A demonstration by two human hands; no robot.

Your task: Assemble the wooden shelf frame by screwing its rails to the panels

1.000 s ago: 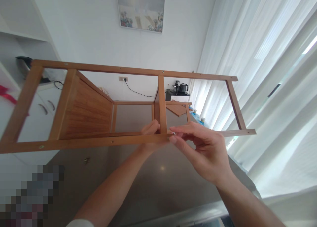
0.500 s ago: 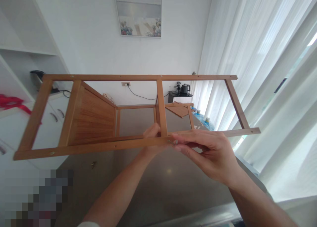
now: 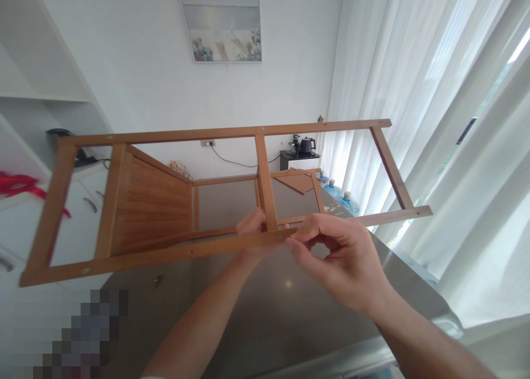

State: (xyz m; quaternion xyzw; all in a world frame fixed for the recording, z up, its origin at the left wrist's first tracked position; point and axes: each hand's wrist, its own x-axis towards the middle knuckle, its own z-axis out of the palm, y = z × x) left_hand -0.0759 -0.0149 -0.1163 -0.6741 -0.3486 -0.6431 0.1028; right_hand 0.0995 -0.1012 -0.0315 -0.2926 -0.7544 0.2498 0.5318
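Note:
My hands hold up a long bamboo shelf frame (image 3: 265, 164) of rails and crossbars, with a slatted bamboo panel (image 3: 151, 208) fixed at its left part. My left hand (image 3: 250, 227) grips from behind, where a crossbar meets the lower rail (image 3: 199, 250), its fingers curling over the wood. My right hand (image 3: 335, 257) pinches that rail from the right, with thumb and fingertips close together near a drilled hole. Anything small between those fingertips is hidden. A small metal fitting (image 3: 158, 281) lies on the steel counter (image 3: 285, 313) below the frame.
The steel counter runs beneath my arms, with its edge at lower right. White cabinets and a red ribbon (image 3: 25, 187) are at left. Far back stand a black kettle (image 3: 307, 145), water bottles (image 3: 343, 201) and a loose wooden board (image 3: 298, 183). White curtains (image 3: 414, 103) fill the right.
The frame has tilted, its right end now higher than its left. The small metal pin seen earlier at my right fingertips is now out of sight.

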